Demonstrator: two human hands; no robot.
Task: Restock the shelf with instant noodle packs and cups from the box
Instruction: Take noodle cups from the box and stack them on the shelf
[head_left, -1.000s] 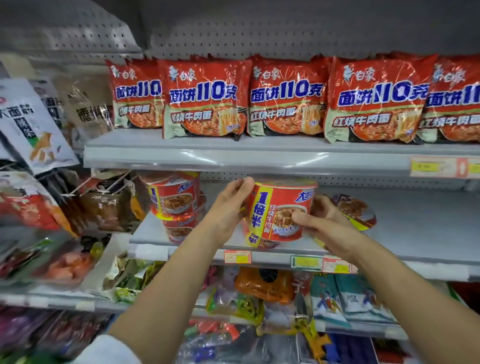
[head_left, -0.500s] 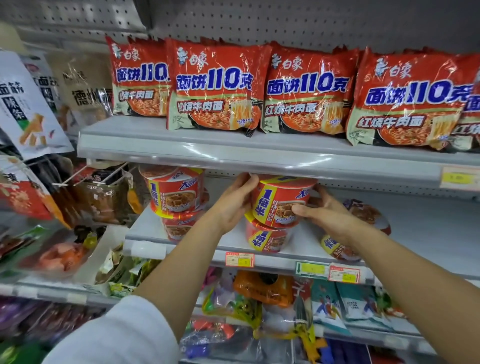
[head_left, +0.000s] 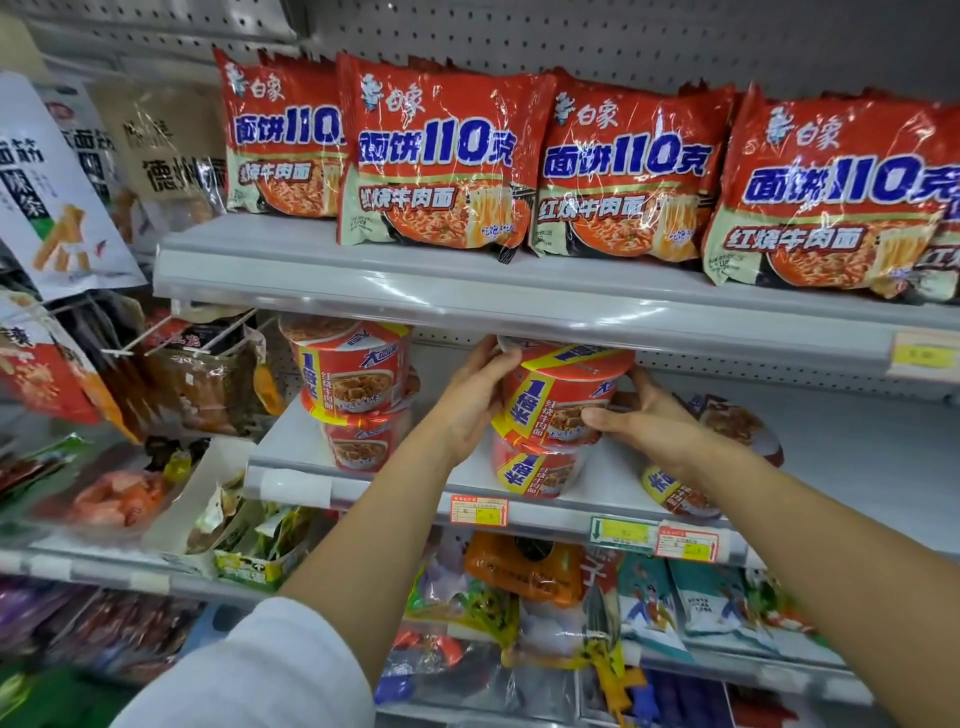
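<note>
Both hands clasp the top noodle cup (head_left: 563, 397), left hand (head_left: 470, 397) and right hand (head_left: 649, 426) each in a holding grip. It sits on a lower cup (head_left: 535, 467), middle shelf (head_left: 519, 512); its lid hides under the upper shelf (head_left: 519, 306). Behind, another cup (head_left: 737, 421) is half hidden.

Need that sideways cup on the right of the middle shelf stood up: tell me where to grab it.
Take the tipped noodle cup by its round sidewall, reaching in from the front. It lies on its side behind the right hand, lid facing out, so the curved wall is the easiest part to wrap; the lid gives no hold.
</note>
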